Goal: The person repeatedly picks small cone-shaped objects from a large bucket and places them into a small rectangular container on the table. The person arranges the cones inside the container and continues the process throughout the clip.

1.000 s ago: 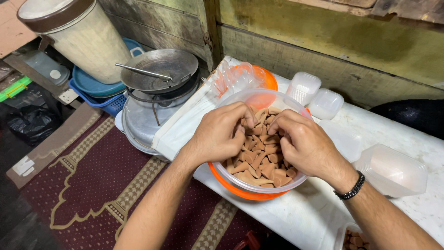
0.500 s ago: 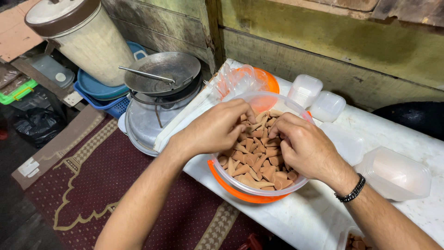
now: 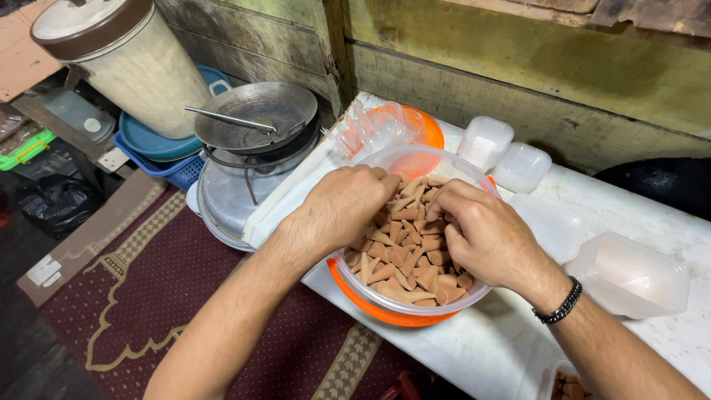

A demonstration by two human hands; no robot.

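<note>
Left hand: the left hand (image 3: 342, 209) reached into the clear bowl (image 3: 385, 157) from the left side, palm down, the fingers curled onto the brown cone pieces (image 3: 406, 255).
Left grip: the fingertips were closed among the pieces near the far side of the pile; if they really pinched 1 piece, I cannot tell, because the hand covered it.
Right hand: the right hand (image 3: 485, 237) came in from the right, also palm down, with a black beaded bracelet (image 3: 561, 304) at the wrist.
Right grip: the fingers were bent and pressed together on the pieces; what was inside the grip was hidden, so I cannot tell.
Cone pieces: they lay heaped in the clear bowl, under and between the 2 hands.
Bowl: it sat inside an orange basin (image 3: 370, 304), at the near edge of the white counter (image 3: 652, 348).
Behind the bowl: a crumpled clear plastic bag (image 3: 370, 127) lay just beside the rim.
Small containers: 2 white lidded boxes (image 3: 485, 141) stood at the back, and a bigger translucent box (image 3: 629, 274) was to the right.
Left of the counter: a metal pan (image 3: 255, 115) with a long handle rested on stacked metal pots, near a blue basket (image 3: 167, 167) and a large cream jar (image 3: 122, 55) with a brown lid.
Floor: a dark red rug (image 3: 148, 289) with a beige pattern.
</note>
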